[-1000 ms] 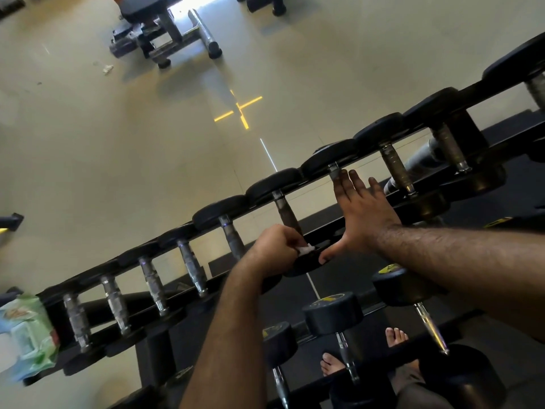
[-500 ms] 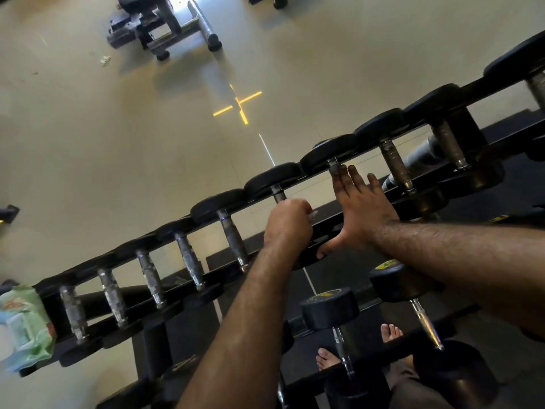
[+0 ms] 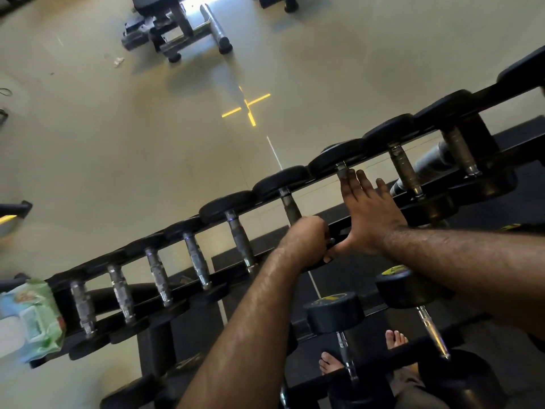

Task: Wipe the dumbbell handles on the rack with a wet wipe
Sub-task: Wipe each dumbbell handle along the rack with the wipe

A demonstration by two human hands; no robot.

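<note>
A black rack (image 3: pixel 348 228) carries a slanted row of black-headed dumbbells with worn metal handles. My left hand (image 3: pixel 306 239) is curled round the lower part of one dumbbell handle (image 3: pixel 290 206). The wet wipe is hidden inside that fist. My right hand (image 3: pixel 365 214) lies flat with straight fingers over the neighbouring dumbbell handle (image 3: pixel 342 171), and its thumb presses the rack rail beside my left hand.
A green wet-wipe pack (image 3: pixel 29 317) sits at the rack's left end. A lower tier holds more dumbbells (image 3: pixel 333 314), with my bare feet (image 3: pixel 395 340) beneath. A weight bench (image 3: pixel 177 28) stands across the pale floor, beyond a yellow cross marking (image 3: pixel 247 106).
My left hand slid up the dumbbell handle and has come back down it. The white wipe, visible a second ago, is hidden now. My right hand has stayed flat in place.
</note>
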